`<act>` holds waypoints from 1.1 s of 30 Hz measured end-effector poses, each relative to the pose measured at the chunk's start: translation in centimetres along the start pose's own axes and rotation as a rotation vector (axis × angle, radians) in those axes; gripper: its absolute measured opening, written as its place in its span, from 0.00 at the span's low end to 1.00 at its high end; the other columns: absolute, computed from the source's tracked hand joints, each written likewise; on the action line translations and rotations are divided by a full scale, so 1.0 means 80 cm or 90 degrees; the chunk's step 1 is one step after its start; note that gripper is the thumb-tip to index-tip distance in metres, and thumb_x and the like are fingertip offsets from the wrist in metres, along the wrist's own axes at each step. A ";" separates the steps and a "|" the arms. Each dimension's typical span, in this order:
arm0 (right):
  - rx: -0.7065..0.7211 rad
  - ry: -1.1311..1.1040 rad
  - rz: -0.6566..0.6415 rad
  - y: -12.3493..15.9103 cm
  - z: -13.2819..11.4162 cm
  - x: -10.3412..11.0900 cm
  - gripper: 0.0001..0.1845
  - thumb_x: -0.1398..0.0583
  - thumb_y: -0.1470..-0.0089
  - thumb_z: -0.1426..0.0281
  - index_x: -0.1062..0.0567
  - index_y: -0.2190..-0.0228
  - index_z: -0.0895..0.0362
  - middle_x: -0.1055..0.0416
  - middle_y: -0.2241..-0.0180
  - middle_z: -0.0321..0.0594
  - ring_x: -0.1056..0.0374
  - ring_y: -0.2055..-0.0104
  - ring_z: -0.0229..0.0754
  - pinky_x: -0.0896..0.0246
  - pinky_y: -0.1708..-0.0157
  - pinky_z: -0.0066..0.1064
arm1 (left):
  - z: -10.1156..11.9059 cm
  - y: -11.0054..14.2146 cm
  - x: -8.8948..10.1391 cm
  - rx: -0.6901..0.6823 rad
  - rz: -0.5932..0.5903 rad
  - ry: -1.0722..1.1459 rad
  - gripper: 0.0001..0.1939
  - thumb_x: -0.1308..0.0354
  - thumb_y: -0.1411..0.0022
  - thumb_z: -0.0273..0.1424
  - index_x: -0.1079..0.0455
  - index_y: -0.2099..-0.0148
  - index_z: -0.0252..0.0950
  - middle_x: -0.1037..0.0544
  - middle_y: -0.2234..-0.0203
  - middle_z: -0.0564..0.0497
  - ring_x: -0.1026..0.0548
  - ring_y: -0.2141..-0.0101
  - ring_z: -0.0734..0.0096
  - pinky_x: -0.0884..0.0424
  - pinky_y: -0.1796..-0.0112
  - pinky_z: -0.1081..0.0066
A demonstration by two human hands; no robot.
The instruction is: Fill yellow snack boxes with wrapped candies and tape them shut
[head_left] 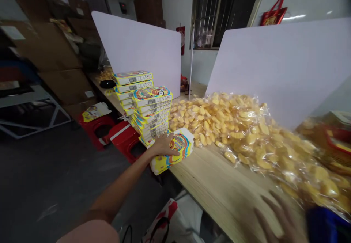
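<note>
My left hand (163,146) lies on top of a small pile of flat yellow printed cartons (182,144) at the table's near edge. Its fingers are spread over the top carton, whose white end flap sticks out. Just behind it, a tall stack of closed yellow boxes (152,107) with barcodes on their sides leans unevenly. Blurred by motion, my right hand (279,217) is over the table at the lower right, fingers apart and nothing in them. Near it spreads a large heap of clear-wrapped yellow, chip-shaped pieces (233,122).
White divider panels (142,49) stand behind the heap. Red stools (126,140) are left of the wooden table (211,177), one bearing a carton (95,111). At the right are a red basket (338,140) and a dark blue object (327,224). Brown boxes (55,45) are piled at far left.
</note>
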State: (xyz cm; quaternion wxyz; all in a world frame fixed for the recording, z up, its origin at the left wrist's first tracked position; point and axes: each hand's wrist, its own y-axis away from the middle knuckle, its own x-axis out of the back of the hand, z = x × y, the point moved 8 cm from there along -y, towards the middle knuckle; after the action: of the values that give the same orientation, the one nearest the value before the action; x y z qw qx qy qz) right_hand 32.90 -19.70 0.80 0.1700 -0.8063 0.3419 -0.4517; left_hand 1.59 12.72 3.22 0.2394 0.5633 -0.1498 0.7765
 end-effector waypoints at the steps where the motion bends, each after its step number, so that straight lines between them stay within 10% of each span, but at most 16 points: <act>1: 0.017 -0.029 -0.038 -0.002 -0.017 -0.020 0.18 0.40 0.47 0.54 0.25 0.57 0.48 0.34 0.47 0.47 0.34 0.48 0.57 0.34 0.53 0.49 | -0.001 -0.003 0.001 0.000 0.000 0.006 0.50 0.35 0.60 0.52 0.42 0.38 0.35 0.35 0.43 0.34 0.38 0.43 0.38 0.43 0.46 0.50; 11: 0.016 -0.270 -0.352 -0.183 -0.203 -0.245 0.19 0.42 0.46 0.60 0.27 0.56 0.58 0.27 0.54 0.51 0.31 0.52 0.52 0.37 0.53 0.43 | 0.003 0.001 -0.008 -0.016 0.009 -0.041 0.55 0.35 0.60 0.54 0.48 0.35 0.35 0.41 0.39 0.32 0.46 0.39 0.38 0.50 0.43 0.47; 18: -0.144 -0.181 -0.512 -0.238 -0.219 -0.342 0.09 0.34 0.58 0.68 0.28 0.77 0.58 0.26 0.73 0.44 0.30 0.66 0.48 0.39 0.68 0.33 | 0.008 0.005 -0.011 -0.023 0.033 -0.073 0.58 0.35 0.62 0.54 0.52 0.34 0.33 0.42 0.40 0.30 0.46 0.40 0.36 0.50 0.44 0.43; 25: -0.197 -0.319 -0.465 -0.219 -0.202 -0.287 0.09 0.40 0.51 0.66 0.31 0.77 0.58 0.30 0.77 0.37 0.34 0.73 0.39 0.40 0.74 0.28 | 0.067 0.022 0.042 -0.118 0.166 -0.147 0.61 0.32 0.64 0.40 0.57 0.32 0.30 0.42 0.41 0.30 0.44 0.42 0.35 0.56 0.42 0.46; 30: -0.161 -0.492 0.014 -0.173 -0.158 -0.135 0.22 0.33 0.56 0.61 0.30 0.60 0.54 0.28 0.57 0.42 0.33 0.53 0.46 0.38 0.52 0.38 | 0.124 0.055 0.074 -0.159 0.217 0.022 0.58 0.35 0.58 0.38 0.64 0.31 0.34 0.35 0.45 0.36 0.36 0.46 0.42 0.40 0.47 0.55; 33: -0.202 -0.631 -0.151 -0.108 -0.143 -0.130 0.23 0.31 0.57 0.59 0.27 0.60 0.55 0.25 0.59 0.44 0.29 0.56 0.50 0.36 0.52 0.44 | 0.165 0.071 0.049 -0.197 0.204 0.168 0.59 0.31 0.61 0.39 0.59 0.32 0.36 0.34 0.44 0.38 0.34 0.46 0.43 0.37 0.48 0.55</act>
State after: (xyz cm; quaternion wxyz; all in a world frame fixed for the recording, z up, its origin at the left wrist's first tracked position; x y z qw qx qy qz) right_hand 22.96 -5.82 5.55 0.1348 -0.9720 0.1911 0.0248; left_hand 8.16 2.13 11.38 0.2143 0.3833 -0.3214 0.8390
